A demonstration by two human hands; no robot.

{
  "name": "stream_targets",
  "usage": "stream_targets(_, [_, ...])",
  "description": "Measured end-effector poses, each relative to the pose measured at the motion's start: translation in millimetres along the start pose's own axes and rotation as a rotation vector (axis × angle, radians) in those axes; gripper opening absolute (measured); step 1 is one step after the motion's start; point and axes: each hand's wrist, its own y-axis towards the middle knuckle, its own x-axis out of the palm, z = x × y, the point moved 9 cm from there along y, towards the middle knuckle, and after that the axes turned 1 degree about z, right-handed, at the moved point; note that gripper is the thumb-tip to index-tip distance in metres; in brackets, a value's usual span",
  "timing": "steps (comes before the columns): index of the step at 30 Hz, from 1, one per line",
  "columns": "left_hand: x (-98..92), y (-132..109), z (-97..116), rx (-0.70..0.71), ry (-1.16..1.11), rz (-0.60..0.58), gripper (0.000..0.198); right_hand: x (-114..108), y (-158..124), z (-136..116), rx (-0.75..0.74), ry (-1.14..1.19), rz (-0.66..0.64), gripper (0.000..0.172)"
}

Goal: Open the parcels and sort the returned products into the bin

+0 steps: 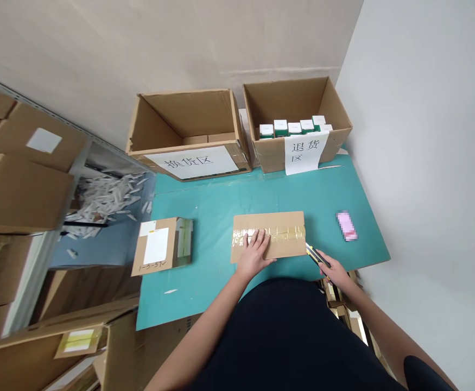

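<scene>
A taped cardboard box (286,221) lies on the teal table (213,206) in front of me, a strip of clear yellowish tape running along its top. My left hand (254,255) rests on the box's left part, fingers spread over the tape and cardboard. In my right hand (335,271) is a black and yellow utility knife (315,255), its tip at the box's right end. Whether the blade touches the cardboard I cannot tell.
At the back stand two open cartons with paper signs, a left carton (192,125) and a right carton (270,155) holding several small white-and-green boxes (280,126). A labelled box (156,247) sits left; a pixelated pink item (346,225) lies right. Stacked cartons (21,190) line the left side.
</scene>
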Motion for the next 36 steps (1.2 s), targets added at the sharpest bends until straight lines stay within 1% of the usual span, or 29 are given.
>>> stream_targets(4, [-1.0, 0, 1, 0.008, 0.007, 0.006, 0.087, -3, -5, 0, -0.011, 0.035, 0.036, 0.072])
stream_targets(10, [-0.1, -1, 3, 0.012, 0.034, 0.006, 0.087, -15, -5, -1, -0.022, 0.113, 0.116, 0.08])
stream_targets(13, [-0.3, -1, 3, 0.006, 0.05, 0.009, 0.086, -18, -2, -5, -0.037, 0.137, 0.147, 0.082])
stream_targets(16, [-0.8, 0, 3, 0.004, 0.05, 0.006, 0.088, -23, 7, -9, -0.079, 0.131, 0.23, 0.082])
stream_targets(20, [-1.6, 1, 4, -0.013, 0.038, 0.013, 0.094, -33, 28, -3, -0.108, 0.103, 0.352, 0.082])
stream_targets(24, [-0.4, 2, 6, -0.03, 0.017, 0.031, 0.094, -43, 63, 9, -0.122, 0.032, 0.418, 0.085])
stream_targets(26, [-0.5, 2, 6, -0.03, -0.002, 0.033, 0.091, -51, 82, 12, -0.141, -0.067, 0.465, 0.081])
stream_targets(28, [-4.8, 1, 3, -0.041, -0.028, 0.054, 0.088, -57, 100, 13, -0.158, -0.2, 0.517, 0.071])
stream_targets(30, [-14.2, -2, -8, -0.09, -0.06, 0.104, 0.08, -61, 116, 13, -0.16, -0.34, 0.561, 0.063])
stream_targets(32, [-26.2, -7, -29, -0.187, -0.1, 0.174, 0.07, -62, 130, 13, -0.155, -0.451, 0.592, 0.057])
stream_targets(34, [-36.8, -15, -56, -0.319, -0.155, 0.252, 0.065, -62, 140, 12, -0.147, -0.518, 0.622, 0.055])
stream_targets(36, [-42.5, -25, -88, -0.472, -0.237, 0.326, 0.065, -62, 148, 13, -0.13, -0.56, 0.651, 0.055])
